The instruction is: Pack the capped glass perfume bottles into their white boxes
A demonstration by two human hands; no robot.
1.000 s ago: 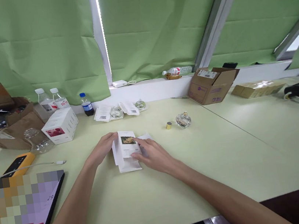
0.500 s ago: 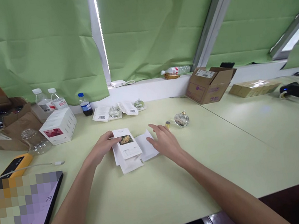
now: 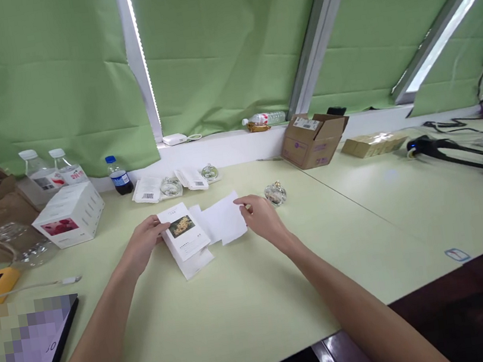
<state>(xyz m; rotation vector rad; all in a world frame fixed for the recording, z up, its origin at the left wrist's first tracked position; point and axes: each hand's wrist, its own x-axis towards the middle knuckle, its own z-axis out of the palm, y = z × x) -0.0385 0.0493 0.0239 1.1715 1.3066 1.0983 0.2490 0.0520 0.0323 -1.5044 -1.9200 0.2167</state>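
Note:
An unfolded white paper box (image 3: 194, 241) with a flower picture and small print lies before me, its panels spread out on the table. My left hand (image 3: 144, 241) grips its left side, thumb over the printed front panel. At the right, my right hand (image 3: 262, 215) pinches the edge of a blank white flap between thumb and forefinger. Just beyond that hand stands a round clear glass bottle (image 3: 276, 194) with a gold-coloured neck. Further back lie opened white packages (image 3: 146, 190) with clear round bottles (image 3: 171, 186) on them.
A white carton (image 3: 71, 216), a clear plastic bottle (image 3: 30, 246) and a dark drink bottle (image 3: 120, 177) stand left. A tablet (image 3: 62, 344) lies near left. An open brown cardboard box (image 3: 313, 141), a flat yellowish box (image 3: 373, 145) and a black device (image 3: 457, 153) are at right.
My right hand has closed from spread fingers to a pinch on the flap, which now lies pulled out wider to the right. The view has turned slightly right.

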